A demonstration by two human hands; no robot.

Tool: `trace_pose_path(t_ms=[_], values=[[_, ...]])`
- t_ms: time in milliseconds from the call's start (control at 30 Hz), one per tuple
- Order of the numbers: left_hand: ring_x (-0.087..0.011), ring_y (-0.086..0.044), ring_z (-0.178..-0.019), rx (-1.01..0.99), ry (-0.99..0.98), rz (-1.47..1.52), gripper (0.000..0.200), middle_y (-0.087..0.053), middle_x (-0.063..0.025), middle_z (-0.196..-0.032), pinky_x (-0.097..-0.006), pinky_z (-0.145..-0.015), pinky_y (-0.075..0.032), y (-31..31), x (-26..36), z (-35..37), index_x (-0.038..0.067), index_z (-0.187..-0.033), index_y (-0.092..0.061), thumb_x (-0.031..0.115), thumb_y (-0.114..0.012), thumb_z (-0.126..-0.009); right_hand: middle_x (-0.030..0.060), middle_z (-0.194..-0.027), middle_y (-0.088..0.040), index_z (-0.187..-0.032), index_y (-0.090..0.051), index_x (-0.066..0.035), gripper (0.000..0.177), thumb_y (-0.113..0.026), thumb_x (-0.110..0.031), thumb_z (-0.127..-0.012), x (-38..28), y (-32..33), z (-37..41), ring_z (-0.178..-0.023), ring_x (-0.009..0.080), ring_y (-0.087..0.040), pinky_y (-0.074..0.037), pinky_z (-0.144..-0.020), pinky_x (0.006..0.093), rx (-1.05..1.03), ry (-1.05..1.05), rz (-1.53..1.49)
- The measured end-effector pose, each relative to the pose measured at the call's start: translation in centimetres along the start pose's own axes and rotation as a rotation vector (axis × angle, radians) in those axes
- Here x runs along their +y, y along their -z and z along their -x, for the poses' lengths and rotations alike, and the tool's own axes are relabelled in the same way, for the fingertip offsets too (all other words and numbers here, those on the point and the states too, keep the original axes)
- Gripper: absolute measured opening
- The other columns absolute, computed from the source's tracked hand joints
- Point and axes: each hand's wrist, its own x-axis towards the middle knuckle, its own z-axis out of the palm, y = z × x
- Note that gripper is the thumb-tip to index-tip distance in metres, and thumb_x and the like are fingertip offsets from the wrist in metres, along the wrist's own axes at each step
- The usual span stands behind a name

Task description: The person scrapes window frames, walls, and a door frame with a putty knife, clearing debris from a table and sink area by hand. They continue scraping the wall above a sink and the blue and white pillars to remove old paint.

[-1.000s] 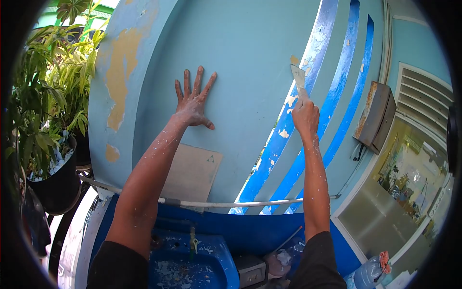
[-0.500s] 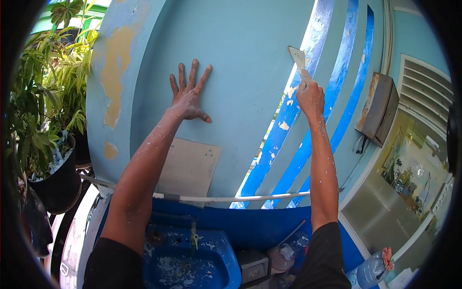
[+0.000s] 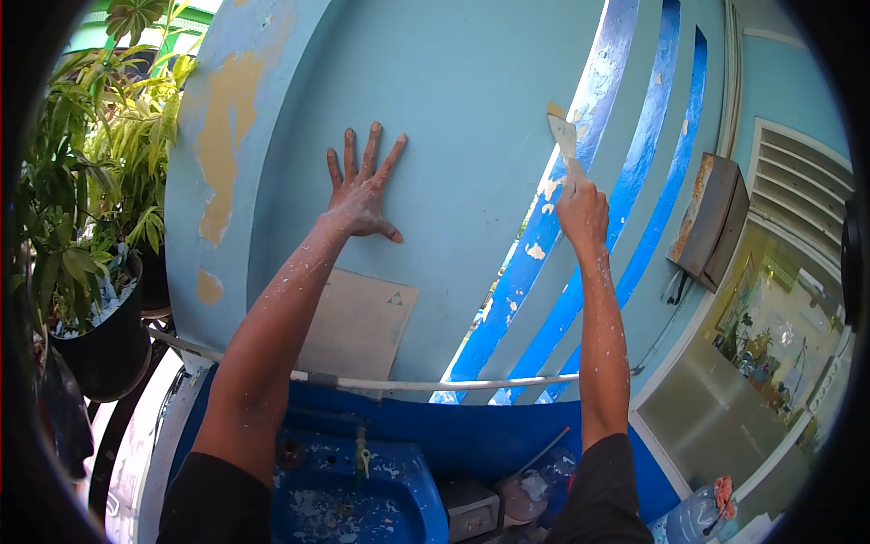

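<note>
My left hand (image 3: 362,201) lies against the light blue wall (image 3: 453,118) with its fingers spread, holding nothing. My right hand (image 3: 583,210) is wrapped round the handle of a paint scraper (image 3: 563,138). The scraper's blade points up and touches the wall at the edge of the leftmost slot. A small tan bare patch (image 3: 555,109) shows at the blade's tip. Beside it, the blue inner face (image 3: 535,231) of the slot has several pale chipped spots. Flecks of paint cling to both my forearms.
Below me is a blue sink (image 3: 433,494) strewn with paint flakes, under a white pipe (image 3: 426,384). Potted plants (image 3: 100,349) stand at the left. A brown box (image 3: 711,218) is fixed at the right near a window (image 3: 770,335). A plastic bottle (image 3: 696,515) stands below.
A tan bare patch now shows at the scraper's tip, and the blade sits slightly lower. My left hand keeps its place on the wall. The whole view has shifted a little.
</note>
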Motion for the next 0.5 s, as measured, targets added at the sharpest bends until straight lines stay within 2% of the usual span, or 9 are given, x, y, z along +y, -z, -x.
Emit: trace_pose_path(t_ms=[133, 300, 500], values=[[-0.0412, 0.022, -0.155, 0.031, -0.011, 0.014, 0.169, 0.019, -0.0079, -0.172, -0.068, -0.123, 0.01, -0.2, 0.0, 0.1, 0.041, -0.163, 0.009, 0.047, -0.103, -0.038, 0.031, -0.099, -0.071, -0.137, -0.061, -0.006, 0.04, -0.045, -0.015, -0.101, 1.0, 0.8, -3.4, -0.091, 0.0535, -0.067, -0.054, -0.083, 0.0609, 0.028, 0.028, -0.014], [-0.0419, 0.023, -0.155, 0.088, -0.045, 0.054, 0.173, 0.017, -0.0093, -0.172, -0.0689, -0.123, 0.01, -0.8, -0.5, 0.0, 0.039, -0.164, 0.005, 0.046, -0.104, -0.031, 0.0308, -0.097, -0.072, -0.134, -0.062, -0.002, 0.039, -0.046, -0.017, -0.102, 1.3, -0.2, 0.9, -0.09, 0.0515, -0.069, -0.056, -0.08, 0.0584, 0.066, 0.092, -0.014], [-0.0414, 0.023, -0.155, 0.061, -0.027, 0.042, 0.173, 0.017, -0.0093, -0.172, -0.068, -0.123, 0.011, -0.5, -0.2, 0.0, 0.039, -0.164, 0.005, 0.047, -0.104, -0.031, 0.0323, -0.1, -0.071, -0.136, -0.062, -0.003, 0.041, -0.047, -0.016, -0.1, 0.7, 0.2, -1.9, -0.09, 0.0522, -0.069, -0.054, -0.082, 0.059, -0.023, -0.062, 0.04]])
